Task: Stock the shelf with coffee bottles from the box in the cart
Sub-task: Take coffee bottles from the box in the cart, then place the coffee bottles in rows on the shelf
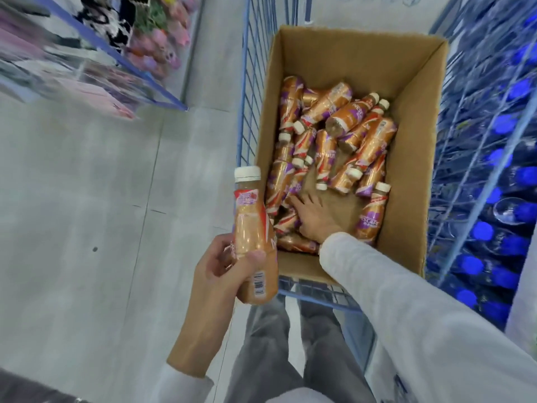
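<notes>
My left hand grips one coffee bottle with a cream cap, upright, just left of the cart. The open cardboard box sits in the blue wire cart. Several orange and purple coffee bottles lie loose in it, and one stands upright near the right wall. My right hand reaches down into the near left part of the box. Its fingers are spread and touch lying bottles there; whether they close round one cannot be told.
A blue-edged shelf with pink and dark goods runs along the upper left, blurred. A second wire cart full of blue-capped bottles stands to the right. Pale tiled floor lies to the left. My grey trouser legs show below the cart.
</notes>
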`<state>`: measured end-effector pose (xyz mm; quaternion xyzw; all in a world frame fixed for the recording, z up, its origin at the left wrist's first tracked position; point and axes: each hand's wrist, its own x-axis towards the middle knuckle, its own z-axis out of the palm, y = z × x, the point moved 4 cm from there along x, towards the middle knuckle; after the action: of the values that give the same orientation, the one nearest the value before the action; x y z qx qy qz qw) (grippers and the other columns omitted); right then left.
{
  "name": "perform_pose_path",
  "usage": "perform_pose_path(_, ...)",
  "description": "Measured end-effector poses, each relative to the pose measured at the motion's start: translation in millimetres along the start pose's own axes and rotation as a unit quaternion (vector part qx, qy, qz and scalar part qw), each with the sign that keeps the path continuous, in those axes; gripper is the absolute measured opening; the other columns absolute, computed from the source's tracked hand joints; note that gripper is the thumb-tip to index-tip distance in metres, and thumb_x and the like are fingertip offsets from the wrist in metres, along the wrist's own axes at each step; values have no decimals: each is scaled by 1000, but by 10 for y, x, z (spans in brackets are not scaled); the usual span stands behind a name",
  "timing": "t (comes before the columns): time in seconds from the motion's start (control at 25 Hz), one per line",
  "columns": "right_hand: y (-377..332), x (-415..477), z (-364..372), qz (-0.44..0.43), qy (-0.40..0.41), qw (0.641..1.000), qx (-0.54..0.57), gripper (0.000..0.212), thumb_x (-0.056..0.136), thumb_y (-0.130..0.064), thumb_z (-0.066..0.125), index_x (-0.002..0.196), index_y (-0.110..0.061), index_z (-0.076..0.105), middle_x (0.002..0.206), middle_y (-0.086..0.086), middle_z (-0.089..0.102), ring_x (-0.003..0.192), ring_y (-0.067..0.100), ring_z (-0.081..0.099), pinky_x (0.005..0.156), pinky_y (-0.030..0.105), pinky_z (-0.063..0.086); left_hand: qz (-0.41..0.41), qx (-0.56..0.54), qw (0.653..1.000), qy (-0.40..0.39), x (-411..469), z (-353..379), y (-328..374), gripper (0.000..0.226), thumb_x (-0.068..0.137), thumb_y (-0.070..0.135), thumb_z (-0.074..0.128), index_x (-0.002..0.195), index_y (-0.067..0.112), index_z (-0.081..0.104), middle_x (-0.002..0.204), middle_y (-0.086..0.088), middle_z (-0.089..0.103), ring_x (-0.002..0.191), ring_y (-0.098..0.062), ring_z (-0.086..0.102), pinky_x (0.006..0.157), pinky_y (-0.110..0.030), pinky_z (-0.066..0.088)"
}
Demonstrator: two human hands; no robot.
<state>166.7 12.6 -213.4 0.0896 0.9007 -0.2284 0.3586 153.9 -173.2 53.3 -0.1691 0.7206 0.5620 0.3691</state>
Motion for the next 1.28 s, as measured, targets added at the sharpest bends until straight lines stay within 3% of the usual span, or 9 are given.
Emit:
perform_pose_path(0.2, -5, -477, -183, -16, 79, 997, -19, 82, 82, -22, 73, 152, -22, 31, 152, 8, 39, 144, 32, 31, 119, 48, 27, 8, 8, 1000, -15, -39, -7, 84, 60, 64, 51, 77, 115, 22, 68, 105, -1, 76, 95, -20, 75, 69, -27, 58)
perform_pose_path(0.32, -88, -1182, -432, 62, 163, 973, 148, 70, 81, -35, 79, 138, -28, 38, 136, 2, 49, 127, 22, 47, 105, 41, 44, 10, 10, 999, -46, -152, 27, 267, 59, 66, 52, 77, 116, 24, 67, 107, 0, 76, 97, -23, 75, 71, -32, 60)
perform_pose_path(0.44, -267, -1935, -731, 157, 192, 876, 413, 59, 75, -59, 75, 116, -37, 40, 114, -8, 59, 98, 9, 60, 79, 33, 52, 30, 14, 995, -98, -235, 162, 580, 59, 66, 50, 80, 117, 23, 68, 110, -4, 76, 97, -26, 76, 72, -36, 61)
perform_pose_path(0.6, -562, -2904, -1152, 213, 304, 741, 559, 62, 69, -58, 81, 112, -32, 45, 101, -10, 69, 83, 4, 67, 69, 25, 52, 54, 37, 973, -219, -512, 544, 989, 51, 68, 45, 84, 114, 25, 71, 111, -10, 76, 97, -33, 76, 77, -50, 62)
perform_pose_path(0.72, -695, -3581, -1294, 254, 407, 646, 594, 64, 59, -64, 81, 105, -35, 47, 92, -9, 70, 78, 7, 68, 70, 30, 54, 82, 67, 946, -307, -796, 936, 1177, 44, 68, 41, 84, 108, 26, 74, 108, -16, 75, 93, -35, 72, 79, -54, 60)
perform_pose_path(0.84, -795, -4223, -1317, 276, 494, 558, 607, 58, 57, -70, 75, 104, -45, 52, 89, -18, 70, 75, 0, 66, 73, 25, 53, 105, 101, 915, -377, -1155, 1339, 1236, 42, 64, 40, 83, 101, 23, 76, 96, -19, 74, 83, -33, 67, 76, -58, 55)
perform_pose_path(0.96, -799, -4806, -1239, 279, 541, 487, 626, 56, 66, -58, 81, 112, -37, 57, 96, -10, 72, 84, 10, 69, 82, 42, 57, 131, 139, 875, -444, -1578, 1709, 1164, 21, 74, 26, 84, 93, 23, 77, 94, -14, 78, 78, -28, 74, 70, -51, 60)
perform_pose_path(1.04, -803, -5231, -1090, 295, 580, 435, 623, 50, 69, -47, 86, 107, -38, 55, 92, -7, 71, 80, 15, 70, 79, 47, 59, 147, 171, 845, -485, -1893, 1934, 1007, 9, 84, 17, 77, 92, 21, 76, 90, -12, 78, 75, -25, 75, 64, -43, 62)
perform_pose_path(1.28, -973, -6554, -292, 343, 680, 299, 575, 45, 69, -43, 89, 95, -48, 53, 86, -10, 71, 68, 10, 68, 61, 29, 58, 134, 206, 767, -592, -3105, 2409, 267, 13, 88, 6, 72, 100, 2, 67, 79, -13, 75, 65, -21, 73, 51, -28, 57)
